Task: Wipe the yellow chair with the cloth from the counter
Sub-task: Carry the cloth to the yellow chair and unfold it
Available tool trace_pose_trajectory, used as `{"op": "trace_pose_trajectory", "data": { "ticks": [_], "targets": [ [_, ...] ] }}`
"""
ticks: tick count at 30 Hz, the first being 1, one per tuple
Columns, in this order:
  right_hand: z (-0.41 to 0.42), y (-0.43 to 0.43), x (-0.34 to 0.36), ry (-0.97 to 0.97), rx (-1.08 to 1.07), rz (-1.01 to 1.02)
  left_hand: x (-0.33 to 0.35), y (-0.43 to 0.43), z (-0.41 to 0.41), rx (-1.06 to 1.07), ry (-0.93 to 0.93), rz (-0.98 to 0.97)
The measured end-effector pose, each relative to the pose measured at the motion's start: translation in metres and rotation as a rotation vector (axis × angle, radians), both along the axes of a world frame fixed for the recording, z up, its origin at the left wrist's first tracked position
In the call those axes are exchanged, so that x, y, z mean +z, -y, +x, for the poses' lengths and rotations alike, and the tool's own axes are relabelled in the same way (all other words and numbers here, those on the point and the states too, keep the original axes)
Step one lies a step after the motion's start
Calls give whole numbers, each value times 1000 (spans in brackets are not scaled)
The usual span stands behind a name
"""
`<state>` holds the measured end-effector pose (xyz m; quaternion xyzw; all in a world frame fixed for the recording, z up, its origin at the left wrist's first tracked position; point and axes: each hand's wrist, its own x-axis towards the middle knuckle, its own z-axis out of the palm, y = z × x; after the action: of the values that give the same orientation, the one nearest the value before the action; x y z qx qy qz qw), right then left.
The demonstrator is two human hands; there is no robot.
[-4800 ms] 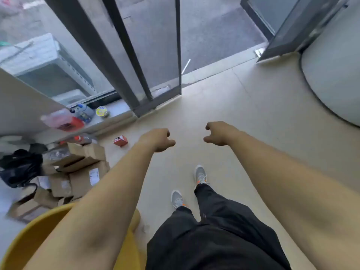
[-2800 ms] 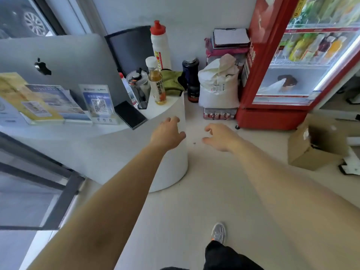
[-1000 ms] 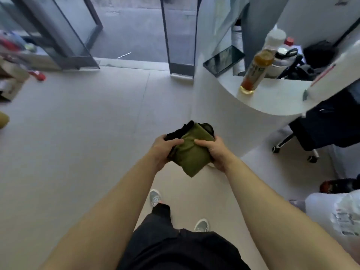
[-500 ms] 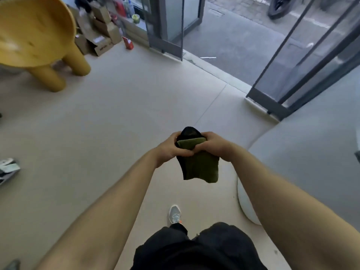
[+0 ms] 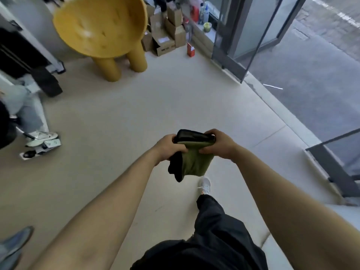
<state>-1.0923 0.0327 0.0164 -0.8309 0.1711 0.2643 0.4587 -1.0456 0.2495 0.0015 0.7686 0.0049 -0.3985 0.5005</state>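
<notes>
Both hands pinch the folded cloth [image 5: 194, 162] by its top edge, the left hand [image 5: 167, 146] at one corner and the right hand [image 5: 220, 146] at the other, fingers curled tight; the olive fabric hangs below with a black layer behind it. The floor [image 5: 126, 117] fills most of the view. The glass door [image 5: 251, 34] stands at upper right, its top cut off. The yellow chair [image 5: 101, 28] sits well apart at upper left, only 2 legs visible. Cardboard boxes [image 5: 167, 34] are stacked just beside it. A small red carton [image 5: 191, 49] stands near the door. A seated person's leg [image 5: 29, 110] enters at left, mostly cut off.
</notes>
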Motion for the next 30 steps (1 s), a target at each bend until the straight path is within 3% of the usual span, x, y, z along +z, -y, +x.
{"op": "trace_pose_trajectory", "data": {
  "ticks": [3, 9, 15, 23, 27, 30],
  "targets": [
    [62, 8, 1, 112, -60, -88, 7, 13, 51, 258, -58, -42],
    [194, -7, 19, 92, 154, 230, 18, 36, 162, 710, -136, -211],
    [332, -26, 15, 248, 275, 127, 21, 21, 270, 843, -156, -369],
    [531, -73, 27, 290, 410, 84, 20, -26, 451, 897, -154, -484],
    [629, -93, 38, 280, 327, 150, 31, -53, 541, 874, -91, -330],
    [697, -106, 51, 243, 214, 290, 26, -70, 603, 858, 104, -21]
  ]
}}
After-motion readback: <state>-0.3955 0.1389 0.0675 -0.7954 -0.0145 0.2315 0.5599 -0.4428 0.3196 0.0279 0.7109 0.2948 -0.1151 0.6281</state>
